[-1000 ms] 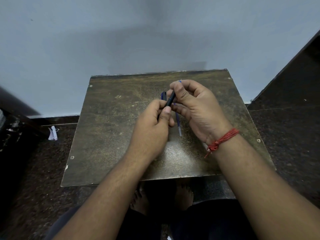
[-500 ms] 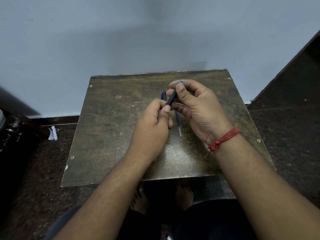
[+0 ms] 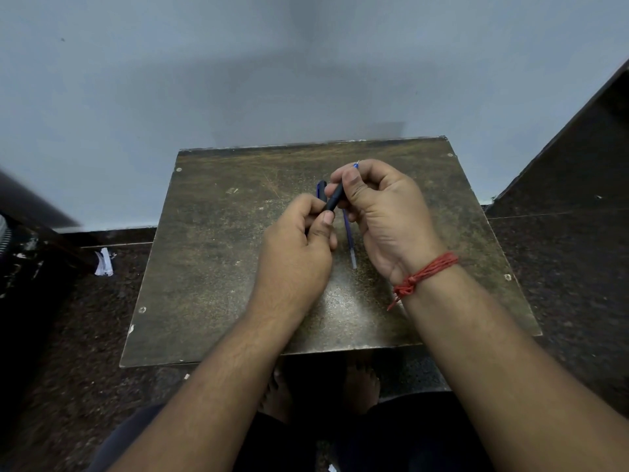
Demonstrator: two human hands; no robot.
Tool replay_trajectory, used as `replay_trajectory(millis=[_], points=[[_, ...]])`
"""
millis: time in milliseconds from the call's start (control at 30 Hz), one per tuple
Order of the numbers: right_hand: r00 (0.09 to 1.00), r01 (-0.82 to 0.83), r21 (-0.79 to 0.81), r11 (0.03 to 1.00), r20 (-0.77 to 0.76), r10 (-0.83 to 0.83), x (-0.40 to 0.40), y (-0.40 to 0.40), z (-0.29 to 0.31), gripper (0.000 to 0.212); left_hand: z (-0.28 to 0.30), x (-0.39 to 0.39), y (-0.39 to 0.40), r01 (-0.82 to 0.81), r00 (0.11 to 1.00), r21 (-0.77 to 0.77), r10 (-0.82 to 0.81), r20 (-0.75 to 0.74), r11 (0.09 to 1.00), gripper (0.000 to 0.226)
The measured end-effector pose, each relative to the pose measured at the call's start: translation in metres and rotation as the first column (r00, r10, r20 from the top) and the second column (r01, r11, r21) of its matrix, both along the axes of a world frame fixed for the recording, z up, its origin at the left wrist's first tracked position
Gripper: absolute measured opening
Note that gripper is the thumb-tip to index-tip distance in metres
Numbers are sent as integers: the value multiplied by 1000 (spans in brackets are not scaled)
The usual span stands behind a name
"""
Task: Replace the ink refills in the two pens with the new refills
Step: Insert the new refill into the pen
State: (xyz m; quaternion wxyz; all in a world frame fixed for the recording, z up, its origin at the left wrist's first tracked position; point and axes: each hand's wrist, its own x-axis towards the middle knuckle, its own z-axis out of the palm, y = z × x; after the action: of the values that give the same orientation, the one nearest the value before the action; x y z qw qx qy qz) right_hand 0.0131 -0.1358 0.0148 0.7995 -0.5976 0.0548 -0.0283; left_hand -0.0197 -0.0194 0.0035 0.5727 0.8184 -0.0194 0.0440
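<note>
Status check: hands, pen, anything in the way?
Both hands, left and right, grip black pen. Refill lies on table. Nothing blocking.

- Both hands meet above the middle of a worn brown table [image 3: 211,267], holding 1 black pen [image 3: 333,201] between them.
- The left hand [image 3: 296,253] grips its near end; the right hand [image 3: 384,216] pinches its far end, a blue tip showing past the fingers.
- A blue refill [image 3: 350,240] lies on the table between the hands.
- A red thread [image 3: 425,274] circles the right wrist.
</note>
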Motion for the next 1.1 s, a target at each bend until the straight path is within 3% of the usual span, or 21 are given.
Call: replay_trajectory(millis=[267,333,367,400,467,533,633,733,900,1100], points=[[998,-50,0,999,-36,50,2,-3,-2,10,0,-1,0,-25,1000,31,25,-3,999,17],[999,-36,-109,993,-7,35,6,-12,-5,10,2,0,0,-35,999,12,35,-11,999,18],[1000,9,-237,971,25,-4,8,-20,-6,9,3,0,1,-43,999,-3,43,-22,999,19],[997,75,-395,916,58,-57,10,-28,-5,7,4,1,3,-51,998,-9,51,-33,999,19],[982,188,-675,714,122,-144,11,-46,-3,5,5,2,7,-68,997,-4,68,-40,998,19],[978,193,-842,503,125,-166,10,-61,-2,3,5,4,10,-92,995,-2,92,-47,996,19],[990,102,-961,256,75,-116,10,-67,-5,5,5,4,12,-106,992,-6,105,-63,994,19],[994,63,-991,116,52,-101,7,-59,-4,11,5,3,11,-94,993,1,94,-73,996,19],[995,-20,-1000,-2,-20,-96,6,-42,-7,20,6,4,12,-91,993,0,91,-76,996,19],[995,-81,-997,14,-82,-60,8,-36,-8,30,7,2,11,-59,994,-3,58,-90,998,20]])
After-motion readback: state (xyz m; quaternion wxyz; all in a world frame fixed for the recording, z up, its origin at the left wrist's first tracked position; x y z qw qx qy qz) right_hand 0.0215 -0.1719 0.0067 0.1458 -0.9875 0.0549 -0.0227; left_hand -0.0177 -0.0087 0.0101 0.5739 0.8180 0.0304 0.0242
